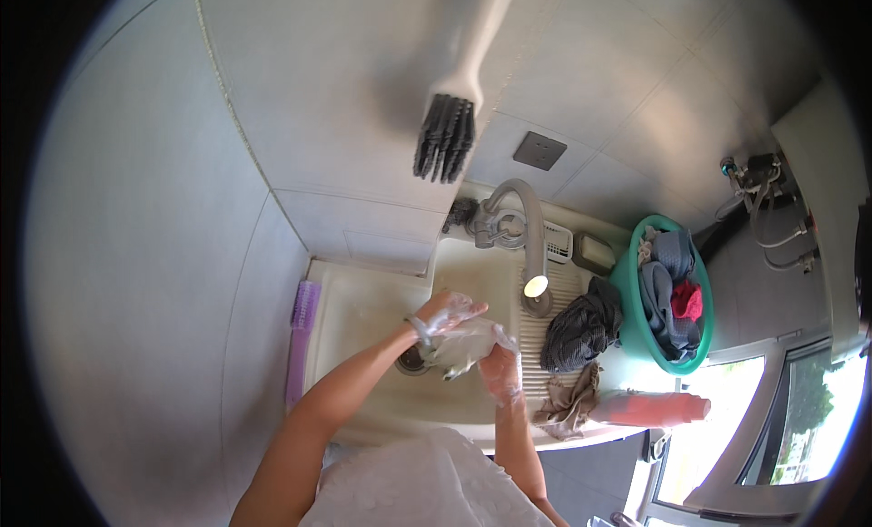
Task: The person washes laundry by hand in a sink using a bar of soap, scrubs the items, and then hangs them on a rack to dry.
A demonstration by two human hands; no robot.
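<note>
Over the laundry sink basin, my left hand and my right hand hold a wet whitish cloth between them. White suds coat the fingers of both hands. The cloth hangs bunched and partly stretched, with a small greenish patch at its lower end. Just left of it, the round metal drain is partly covered. To the right of my right hand runs the ribbed washboard. Above that, the curved faucet points down, and no water stream shows.
A dark garment and brown cloth lie on the right ledge, near a pink bottle and a green tub of clothes. Soap sits behind. A purple brush lies left; a white-handled brush hangs above.
</note>
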